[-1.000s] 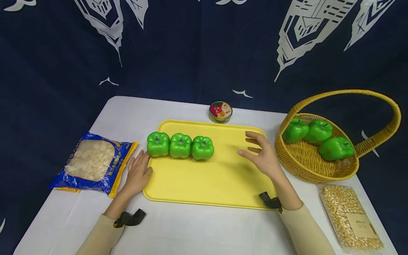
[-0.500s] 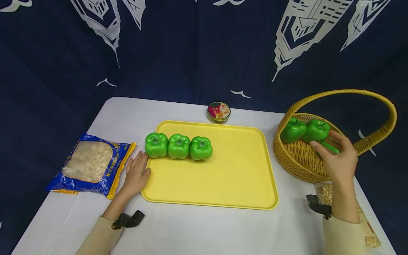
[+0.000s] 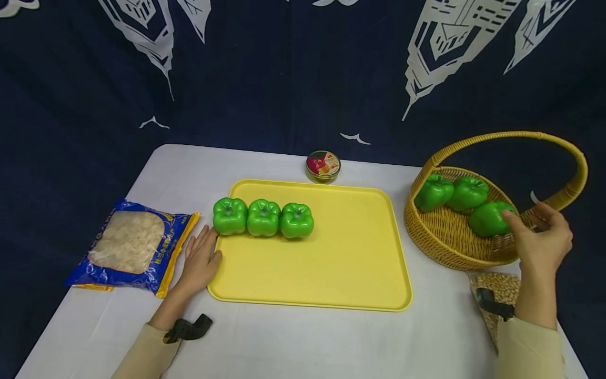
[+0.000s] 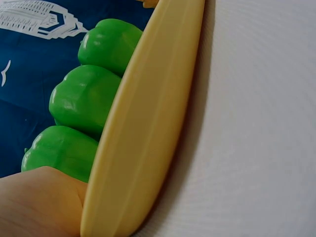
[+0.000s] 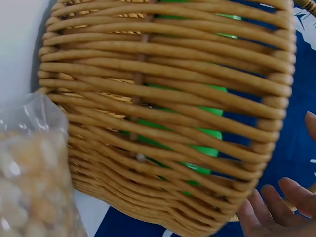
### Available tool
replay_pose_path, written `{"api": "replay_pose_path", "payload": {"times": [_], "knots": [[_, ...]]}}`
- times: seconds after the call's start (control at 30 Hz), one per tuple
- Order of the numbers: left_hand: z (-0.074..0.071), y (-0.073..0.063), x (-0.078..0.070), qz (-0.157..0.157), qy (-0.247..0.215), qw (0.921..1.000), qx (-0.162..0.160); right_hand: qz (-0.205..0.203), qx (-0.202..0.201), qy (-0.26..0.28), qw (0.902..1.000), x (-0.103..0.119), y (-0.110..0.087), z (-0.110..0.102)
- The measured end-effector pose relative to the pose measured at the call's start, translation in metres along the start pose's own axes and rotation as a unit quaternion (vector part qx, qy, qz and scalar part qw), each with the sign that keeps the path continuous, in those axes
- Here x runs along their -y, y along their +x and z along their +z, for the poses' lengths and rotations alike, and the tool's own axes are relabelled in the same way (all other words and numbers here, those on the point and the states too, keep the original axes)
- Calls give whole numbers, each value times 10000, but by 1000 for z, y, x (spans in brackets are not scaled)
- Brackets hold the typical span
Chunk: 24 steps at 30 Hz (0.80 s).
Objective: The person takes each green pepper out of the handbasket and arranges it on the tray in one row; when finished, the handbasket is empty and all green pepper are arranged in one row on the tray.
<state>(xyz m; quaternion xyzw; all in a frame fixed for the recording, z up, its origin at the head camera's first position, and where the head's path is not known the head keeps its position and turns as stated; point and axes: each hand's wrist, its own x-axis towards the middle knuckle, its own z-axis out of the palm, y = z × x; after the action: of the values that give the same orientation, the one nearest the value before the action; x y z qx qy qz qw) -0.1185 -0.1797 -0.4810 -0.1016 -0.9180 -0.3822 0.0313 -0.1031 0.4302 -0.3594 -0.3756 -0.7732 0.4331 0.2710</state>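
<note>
My left hand (image 3: 200, 261) lies with fingers extended along the left edge of a yellow tray (image 3: 317, 273), its fingertips close to the leftmost of three green bell peppers (image 3: 263, 217). The same row of peppers (image 4: 84, 98) shows beyond the tray's pale rim (image 4: 143, 118) in the left wrist view. My right hand (image 3: 542, 239) is at the right side of a wicker basket (image 3: 440, 252), thumb near a green bell pepper (image 3: 490, 218) inside. In the right wrist view, loosely bent fingers (image 5: 271, 205) are beside the basket's rim, with nothing visible between them and the thumb.
Two more green peppers (image 3: 450, 193) lie deeper in the basket, under its tall handle (image 3: 516, 135). A bag of corn kernels (image 3: 497, 289) lies before the basket, partly behind my right arm. At left is a blue food bag (image 3: 130, 245); a round tin (image 3: 323, 166) stands behind the tray.
My right hand has gone from above the tray into the basket over the right pepper, then right to the basket's side. That pepper is still in the basket. My left hand stays at the tray.
</note>
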Motion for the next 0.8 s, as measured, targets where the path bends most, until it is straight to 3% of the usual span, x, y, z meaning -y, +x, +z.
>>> {"api": "replay_pose_path", "payload": {"times": [0.23, 0.57, 0.8], "knots": [[0, -1, 1, 32, -17, 10000, -18, 171, 136, 241, 9995, -2, 9, 7], [1, 1, 3, 77, -45, 9999, -70, 184, 176, -418, 9988, -12, 13, 16], [2, 0, 3, 53, 10, 10000, -52, 134, 144, -536, 9984, -18, 16, 20]]}}
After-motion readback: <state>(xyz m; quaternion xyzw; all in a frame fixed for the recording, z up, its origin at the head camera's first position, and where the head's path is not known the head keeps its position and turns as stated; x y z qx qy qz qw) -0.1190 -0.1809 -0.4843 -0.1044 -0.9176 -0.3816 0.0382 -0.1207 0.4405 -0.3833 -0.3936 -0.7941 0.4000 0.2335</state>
